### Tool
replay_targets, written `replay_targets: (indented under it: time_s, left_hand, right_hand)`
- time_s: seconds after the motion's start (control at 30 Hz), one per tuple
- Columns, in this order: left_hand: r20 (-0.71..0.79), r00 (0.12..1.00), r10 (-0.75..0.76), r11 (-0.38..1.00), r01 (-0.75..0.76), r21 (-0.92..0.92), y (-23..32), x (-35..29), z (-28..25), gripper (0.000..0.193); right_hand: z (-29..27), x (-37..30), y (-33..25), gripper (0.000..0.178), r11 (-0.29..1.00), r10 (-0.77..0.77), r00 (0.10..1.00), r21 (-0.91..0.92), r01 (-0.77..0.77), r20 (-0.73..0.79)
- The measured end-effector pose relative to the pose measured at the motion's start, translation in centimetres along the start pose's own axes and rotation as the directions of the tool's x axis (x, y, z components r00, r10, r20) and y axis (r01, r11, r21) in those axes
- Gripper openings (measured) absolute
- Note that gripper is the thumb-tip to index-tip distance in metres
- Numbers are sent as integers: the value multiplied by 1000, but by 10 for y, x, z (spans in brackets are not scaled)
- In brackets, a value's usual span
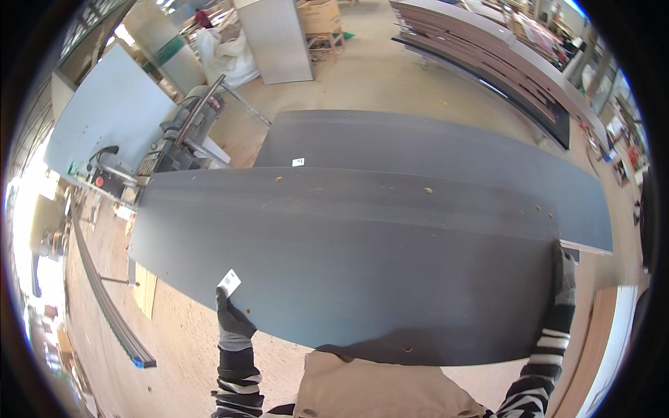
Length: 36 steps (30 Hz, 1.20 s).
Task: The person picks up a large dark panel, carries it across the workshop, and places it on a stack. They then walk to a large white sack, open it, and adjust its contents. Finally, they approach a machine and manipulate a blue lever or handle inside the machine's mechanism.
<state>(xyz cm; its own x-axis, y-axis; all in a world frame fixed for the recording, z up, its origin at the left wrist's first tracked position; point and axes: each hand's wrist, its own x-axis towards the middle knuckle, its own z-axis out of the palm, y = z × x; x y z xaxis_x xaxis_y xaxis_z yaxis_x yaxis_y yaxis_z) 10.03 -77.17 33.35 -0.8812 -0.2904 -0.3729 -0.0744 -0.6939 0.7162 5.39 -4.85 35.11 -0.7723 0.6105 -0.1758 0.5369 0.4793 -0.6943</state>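
Left hand (234, 324) is clamped on near edge of panel (341, 272), right hand (565, 279) on its right end; grips presumably spread so its length is steadied.

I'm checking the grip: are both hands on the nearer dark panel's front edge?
No: the left hand is, but the right hand holds the panel at its right end.

Blown-out glare at left, strong fisheye bending.
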Motion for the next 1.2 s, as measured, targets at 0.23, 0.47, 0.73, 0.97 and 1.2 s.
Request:
replay_targets:
  time_s: [0.23,0.47,0.73,0.97,1.2]
  left_hand:
    - [57,994,-93,992,98,-83,-111,13,122,54]
    - [66,986,-154,975,163,-149,-209,71,230,41]
    - [19,952,-306,940,306,-151,-295,220,317,40]
    - [-110,932,-345,938,347,-1,-352,322,352,33]
    - [71,906,-416,881,421,-217,-407,357,379,36]
  right_hand:
    - [-112,108,67,56,992,-125,991,10,125,47]
    - [-194,190,144,43,968,-215,968,-160,193,-133]
    - [-168,280,108,43,1000,-1,985,5,2,-170]
    - [-130,365,69,42,994,72,992,91,-63,-99]
    - [-114,453,68,42,988,64,998,141,-62,-11]
